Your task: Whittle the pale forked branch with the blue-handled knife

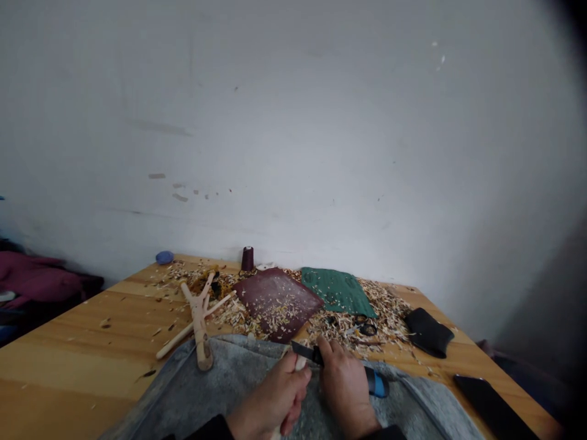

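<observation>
Fingers wrapped round a pale, peeled wooden stick (pixel 300 363), my left hand (pixel 283 394) is low in the middle of the view. Close on its right, my right hand (pixel 343 379) grips a utility knife (pixel 378 384) with a black and blue handle. The dark blade points left and lies at the stick's upper end; whether it touches the wood I cannot tell. Under both hands spreads a grey cloth (pixel 238 379). To the left, a peeled forked branch (pixel 199 324) rests partly on this cloth, with a thinner pale stick (pixel 177 341) beneath it.
Wood shavings (pixel 385 305) litter the wooden table (pixel 82 348). A maroon sheet (pixel 275 296), a green cloth (pixel 339 292) and scissors (pixel 367 329) lie among them. A thread spool (pixel 247 259) stands near the wall. Rightward are a black flat piece (pixel 428 333) and a phone (pixel 498 406).
</observation>
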The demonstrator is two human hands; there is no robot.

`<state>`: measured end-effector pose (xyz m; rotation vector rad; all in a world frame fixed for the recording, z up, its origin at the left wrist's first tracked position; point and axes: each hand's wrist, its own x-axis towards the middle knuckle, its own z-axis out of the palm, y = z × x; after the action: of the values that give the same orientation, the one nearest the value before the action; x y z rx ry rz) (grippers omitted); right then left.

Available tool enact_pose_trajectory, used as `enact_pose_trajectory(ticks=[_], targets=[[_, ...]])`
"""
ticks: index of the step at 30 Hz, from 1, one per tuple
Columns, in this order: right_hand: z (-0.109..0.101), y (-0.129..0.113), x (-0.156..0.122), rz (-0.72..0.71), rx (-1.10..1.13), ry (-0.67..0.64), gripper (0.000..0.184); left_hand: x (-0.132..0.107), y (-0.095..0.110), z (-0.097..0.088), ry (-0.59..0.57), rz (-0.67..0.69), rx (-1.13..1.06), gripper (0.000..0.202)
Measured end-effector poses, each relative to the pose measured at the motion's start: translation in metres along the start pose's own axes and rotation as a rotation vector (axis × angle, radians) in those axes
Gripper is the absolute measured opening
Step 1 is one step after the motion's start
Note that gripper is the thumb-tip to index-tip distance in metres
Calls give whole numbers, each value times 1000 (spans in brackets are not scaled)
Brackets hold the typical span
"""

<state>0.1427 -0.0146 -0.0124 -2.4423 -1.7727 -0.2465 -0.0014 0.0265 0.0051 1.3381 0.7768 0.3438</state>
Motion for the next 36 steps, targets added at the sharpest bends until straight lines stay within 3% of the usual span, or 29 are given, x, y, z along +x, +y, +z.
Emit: enact_pose_trajectory(ticks=[8,18,25,36], targets=[[-9,1,-1,-30,60,1,45,2,-2,-4,-71,-10,-105,29],[-11,-10,-6,-64,82,-62,43,2,-3,1,75,-11,31,14],[-7,-10,-6,-31,75,-93,41,0,-2,5,70,12,85,17],[-4,-5,-3,-6,8,11,46,-2,-2,4,47,51,48,13]])
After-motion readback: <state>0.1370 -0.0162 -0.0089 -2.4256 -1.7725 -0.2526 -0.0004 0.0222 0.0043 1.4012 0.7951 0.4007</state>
